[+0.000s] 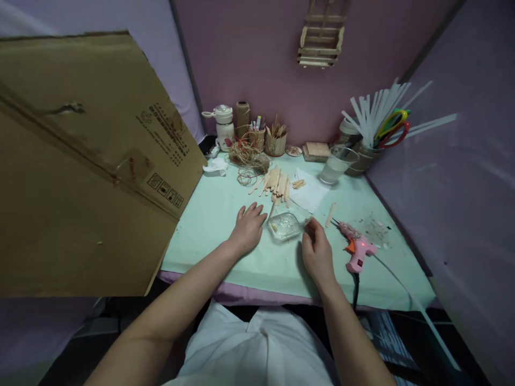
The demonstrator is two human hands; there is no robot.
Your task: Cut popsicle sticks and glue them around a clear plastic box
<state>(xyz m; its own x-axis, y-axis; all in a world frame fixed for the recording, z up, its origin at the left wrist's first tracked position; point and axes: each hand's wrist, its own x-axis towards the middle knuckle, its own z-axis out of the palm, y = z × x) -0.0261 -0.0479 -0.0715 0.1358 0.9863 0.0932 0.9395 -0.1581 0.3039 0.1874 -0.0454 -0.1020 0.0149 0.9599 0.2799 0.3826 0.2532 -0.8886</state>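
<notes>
"Where were your hands?"

"My right hand touched the right edge of the clear tray; whether its fingers gripped, I couldn't tell. My left hand lay on the tabletop just left of it, fingers loosely spread."

"What lay beyond the tray?"

"A pile of wooden sticks, then tangled twine."

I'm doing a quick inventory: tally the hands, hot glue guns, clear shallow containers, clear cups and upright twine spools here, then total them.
Hands: 2 (left hand, right hand)
Hot glue gun: 1
Clear shallow container: 1
Clear cup: 1
Upright twine spool: 1
Total: 6
</notes>
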